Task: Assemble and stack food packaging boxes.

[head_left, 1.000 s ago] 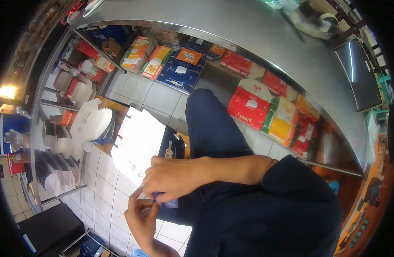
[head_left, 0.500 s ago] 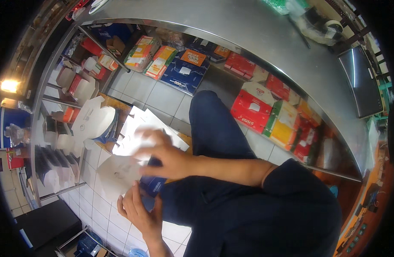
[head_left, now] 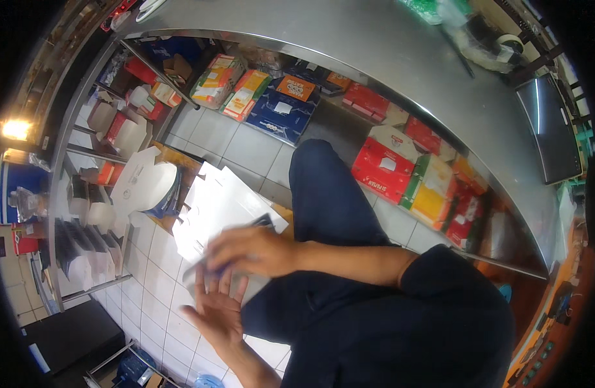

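Note:
My left hand (head_left: 221,313) is palm up with its fingers stretched and thumb apart; its fingertips reach the edge of a cardboard food carton (head_left: 253,286). Over this carton lies my right hand (head_left: 259,251), back upward and smeared by motion, so its grip cannot be made out. The carton shows grey-white and dark parts between the hands and my leg; its shape is mostly hidden. Just beyond it, flat white carton blanks (head_left: 223,197) with slots lie in a pile on a brown cardboard sheet (head_left: 283,212).
A white and blue carton (head_left: 156,184) with raised flaps stands left of the pile. Several formed cartons fill the metal rack (head_left: 94,150) at the left. Red, blue and yellow packs (head_left: 383,169) sit beneath the steel table (head_left: 297,19). A black box (head_left: 74,336) lies lower left.
My left hand has turned palm up and opened. My right hand has shifted slightly right and lower. The carton, earlier showing a pale panel and blue side, is now mostly covered by the hands.

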`<state>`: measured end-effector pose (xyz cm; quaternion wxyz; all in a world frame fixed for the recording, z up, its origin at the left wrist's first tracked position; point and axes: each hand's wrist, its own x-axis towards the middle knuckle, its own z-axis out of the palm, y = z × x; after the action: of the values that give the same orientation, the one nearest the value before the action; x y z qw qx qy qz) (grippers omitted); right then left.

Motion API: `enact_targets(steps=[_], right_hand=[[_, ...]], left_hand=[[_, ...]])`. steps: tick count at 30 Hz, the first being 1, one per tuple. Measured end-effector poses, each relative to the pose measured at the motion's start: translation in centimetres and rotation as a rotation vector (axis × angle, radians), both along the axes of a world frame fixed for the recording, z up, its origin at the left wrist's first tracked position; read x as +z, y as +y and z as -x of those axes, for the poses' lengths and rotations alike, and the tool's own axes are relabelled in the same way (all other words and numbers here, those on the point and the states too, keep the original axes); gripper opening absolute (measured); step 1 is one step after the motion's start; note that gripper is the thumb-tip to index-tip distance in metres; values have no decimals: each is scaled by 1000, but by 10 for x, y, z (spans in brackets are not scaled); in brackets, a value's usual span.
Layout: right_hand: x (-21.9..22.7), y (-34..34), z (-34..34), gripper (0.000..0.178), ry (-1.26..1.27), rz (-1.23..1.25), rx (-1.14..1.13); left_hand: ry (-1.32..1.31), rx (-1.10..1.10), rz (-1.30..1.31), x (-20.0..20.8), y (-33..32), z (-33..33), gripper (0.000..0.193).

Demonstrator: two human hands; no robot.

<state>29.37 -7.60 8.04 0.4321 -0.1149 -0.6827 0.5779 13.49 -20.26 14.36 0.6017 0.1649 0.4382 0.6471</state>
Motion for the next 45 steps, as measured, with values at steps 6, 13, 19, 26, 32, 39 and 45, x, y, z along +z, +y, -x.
enact_targets(steps=[6, 13, 19, 26, 32, 39, 45], right_hand=[[20, -20, 11, 36, 62, -211, -10], [19, -24, 15, 39, 249, 211, -55], [16, -8, 9, 40, 39, -54, 43], [24, -34, 31, 41, 92, 77, -151], [25, -34, 22, 48, 170, 9, -145], [11, 0, 15, 50, -75, 125, -291], [0, 21, 8, 74, 99, 391, -51]], left_hand=[[-232, 321, 64, -9, 13, 5, 43], [-66, 487, -118, -20, 22, -6, 39], [276, 580, 13, -3, 12, -33, 52], [227, 683, -134, 1, 14, -61, 50], [329, 590, -126, -5, -5, -44, 47], [836, 263, 29, -7, -22, -34, 38], [802, 204, -121, -10, -4, -13, 37]])
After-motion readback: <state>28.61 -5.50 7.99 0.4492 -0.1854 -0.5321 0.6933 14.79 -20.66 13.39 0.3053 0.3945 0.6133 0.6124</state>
